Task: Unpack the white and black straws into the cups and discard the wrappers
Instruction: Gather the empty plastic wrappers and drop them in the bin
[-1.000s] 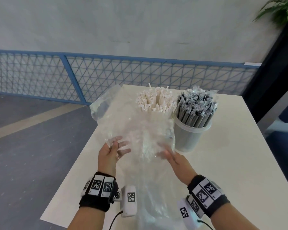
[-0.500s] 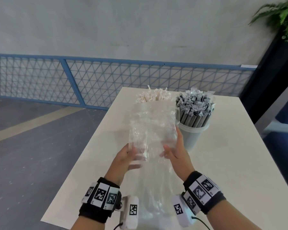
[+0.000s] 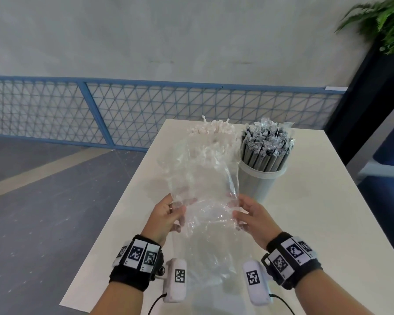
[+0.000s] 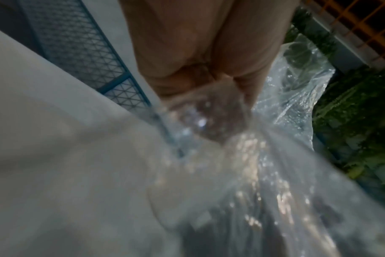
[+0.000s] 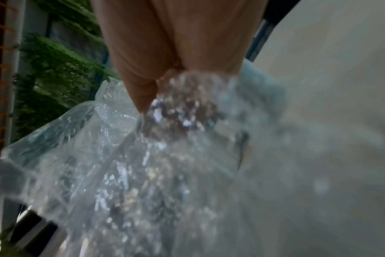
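Note:
A large clear plastic wrapper (image 3: 203, 187) is held up over the near half of the white table (image 3: 316, 223). My left hand (image 3: 168, 212) grips its left side and my right hand (image 3: 243, 214) grips its right side, fingers curled into the film. The wrist views show the crinkled wrapper (image 4: 264, 173) (image 5: 121, 165) bunched in each fist. Behind the wrapper stand the white straws (image 3: 212, 130), their cup hidden by the film. Right of them a translucent cup (image 3: 257, 183) holds the black straws (image 3: 266, 148) upright.
The table's left edge (image 3: 123, 214) drops to a grey floor. A blue mesh fence (image 3: 100, 114) runs along the back. A dark pillar and a green plant (image 3: 382, 21) stand at the far right. The table's right half (image 3: 328, 235) lies bare.
The hands have gone from spread on the wrapper to gripping it, drawing closer together and nearer to me. The wrapper has been gathered narrower and folded towards me.

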`<state>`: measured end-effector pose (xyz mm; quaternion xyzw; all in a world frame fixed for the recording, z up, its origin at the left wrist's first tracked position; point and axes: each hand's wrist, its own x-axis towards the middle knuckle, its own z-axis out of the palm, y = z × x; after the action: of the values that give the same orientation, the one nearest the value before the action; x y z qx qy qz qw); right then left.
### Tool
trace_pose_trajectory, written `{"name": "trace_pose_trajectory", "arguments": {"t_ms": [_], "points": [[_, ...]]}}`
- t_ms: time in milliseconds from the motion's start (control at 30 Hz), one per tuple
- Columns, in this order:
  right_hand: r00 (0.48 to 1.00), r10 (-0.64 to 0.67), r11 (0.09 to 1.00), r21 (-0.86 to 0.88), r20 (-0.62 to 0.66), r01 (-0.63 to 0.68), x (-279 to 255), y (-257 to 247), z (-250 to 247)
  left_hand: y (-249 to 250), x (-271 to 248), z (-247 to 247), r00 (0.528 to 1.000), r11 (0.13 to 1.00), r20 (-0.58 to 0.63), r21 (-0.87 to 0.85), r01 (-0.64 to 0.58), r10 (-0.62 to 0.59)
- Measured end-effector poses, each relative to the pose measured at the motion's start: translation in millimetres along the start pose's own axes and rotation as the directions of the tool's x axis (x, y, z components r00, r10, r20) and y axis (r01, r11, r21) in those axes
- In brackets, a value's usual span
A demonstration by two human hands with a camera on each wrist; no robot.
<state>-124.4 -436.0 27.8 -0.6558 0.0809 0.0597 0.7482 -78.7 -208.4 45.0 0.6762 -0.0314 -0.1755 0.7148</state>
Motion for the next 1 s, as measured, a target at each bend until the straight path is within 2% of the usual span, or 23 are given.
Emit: {"name": "trace_pose_trajectory", "arguments": {"t_ms": [133,233,267,300,367,433,500,567,667,700,833,900,1000], "points": [[0.995,0.047,0.985,0.167,-0.091,-0.031,0.4,5.8,2.0,-6.4,2.3,3.0,0.994,0.984,-0.033,-0.149,0.099,-0.105],[0.977,0.154,0.952,0.286,-0.145,-0.107,4.5,13.8,-5.3,1.1,-2.8,6.8,0.995,0.977,0.081,-0.196,0.081,-0.066],[0.971,0.169,0.948,0.299,-0.172,-0.112,4.7,16.6,-8.7,2.2,-2.1,6.8,0.989,0.966,0.124,-0.235,0.108,-0.081],[0.964,0.152,0.959,0.267,-0.216,-0.091,5.3,19.1,-11.5,3.7,-1.1,5.5,0.981,0.943,0.153,-0.292,0.156,-0.115],[0.944,0.056,0.994,0.112,-0.325,-0.021,1.7,19.0,-14.9,3.2,3.3,0.0,0.944,0.913,0.263,-0.299,0.277,-0.2],[0.921,0.006,1.0,0.013,-0.389,-0.001,-8.6,9.6,-16.6,4.7,5.2,0.9,0.896,0.936,0.387,-0.177,0.304,-0.218],[0.897,-0.032,0.999,-0.021,-0.442,0.025,-17.3,3.6,-20.8,-2.5,10.9,6.2,0.889,0.981,0.415,0.085,0.175,-0.194],[0.878,-0.036,0.998,0.025,-0.477,0.054,-26.4,0.7,-27.0,-8.8,15.5,18.4,0.923,0.964,0.381,0.262,-0.045,-0.061],[0.868,0.034,0.986,0.157,-0.495,0.052,-48.9,-4.4,-38.0,-8.1,21.1,40.4,0.924,0.958,0.371,0.219,-0.183,0.092],[0.877,0.054,0.989,0.148,-0.477,0.02,-57.9,-4.6,-44.0,-8.2,22.8,47.3,0.924,0.953,0.359,0.213,-0.214,0.128],[0.934,0.072,0.974,-0.178,-0.349,-0.142,-94.1,6.9,-67.4,-7.2,20.1,85.0,0.904,0.909,0.356,0.25,-0.334,0.234],[0.919,0.074,0.961,-0.219,-0.388,-0.17,-111.1,14.1,-79.3,-8.7,14.4,108.6,0.884,0.893,0.381,0.244,-0.379,0.271],[0.888,0.006,0.977,-0.188,-0.46,-0.103,-143.4,18.5,-106.6,-2.4,-1.6,148.6,0.85,0.858,0.439,0.273,-0.434,0.291]]}}
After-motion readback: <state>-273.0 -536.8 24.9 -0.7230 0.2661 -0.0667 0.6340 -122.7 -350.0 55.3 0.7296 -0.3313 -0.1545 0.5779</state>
